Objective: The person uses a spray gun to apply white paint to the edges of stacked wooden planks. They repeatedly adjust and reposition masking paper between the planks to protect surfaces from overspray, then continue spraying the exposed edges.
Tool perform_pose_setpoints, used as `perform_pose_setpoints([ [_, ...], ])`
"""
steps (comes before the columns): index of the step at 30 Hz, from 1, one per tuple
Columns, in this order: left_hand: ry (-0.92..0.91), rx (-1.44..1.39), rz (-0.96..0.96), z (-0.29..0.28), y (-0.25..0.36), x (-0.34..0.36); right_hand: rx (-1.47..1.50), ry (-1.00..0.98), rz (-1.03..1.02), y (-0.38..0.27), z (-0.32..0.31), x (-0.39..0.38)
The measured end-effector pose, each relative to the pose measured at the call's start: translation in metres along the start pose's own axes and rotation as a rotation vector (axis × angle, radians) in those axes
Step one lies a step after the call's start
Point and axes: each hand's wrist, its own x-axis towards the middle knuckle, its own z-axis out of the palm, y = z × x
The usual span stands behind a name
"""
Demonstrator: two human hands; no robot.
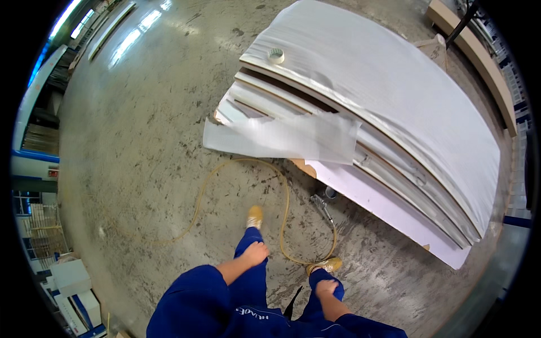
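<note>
My left hand hangs in front of my left leg, its fingers loosely curled with nothing visible in them. Beside my right knee, my right hand is curled too, and no object shows in it. Both hands are apart from the stacked panels. On the floor ahead lies a spray gun with a dark cup, joined to a yellow hose. A large stack of curved-edged panels under white wrap stands ahead to the right. A loose sheet of white foam wrap drapes over its near side.
A roll of tape rests on the stack's top. The hose loops across the floor around my feet. A pale board juts out beneath the panels. White boxes stand at lower left; a long brown beam lies at far right.
</note>
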Motion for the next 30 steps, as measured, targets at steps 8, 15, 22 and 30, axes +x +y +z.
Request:
perform_pose_setpoints([
  [8,-0.041,-0.908,-0.41,0.016,-0.032,-0.068,0.743,0.22,0.01,-0.111,-0.084,-0.055],
  [15,0.221,-1.468,-0.751,-0.037,-0.232,-0.177,0.881,0.168,-0.054,-0.213,-0.193,-0.014],
  [22,0.033,-1.244,-1.256,-0.021,-0.362,-0.248,1.171,0.273,-0.196,-0.279,-0.3,-0.001],
  [30,-0.163,-1.143,-0.836,-0.16,-0.347,-0.062,1.236,0.297,0.031,-0.239,-0.306,0.14],
])
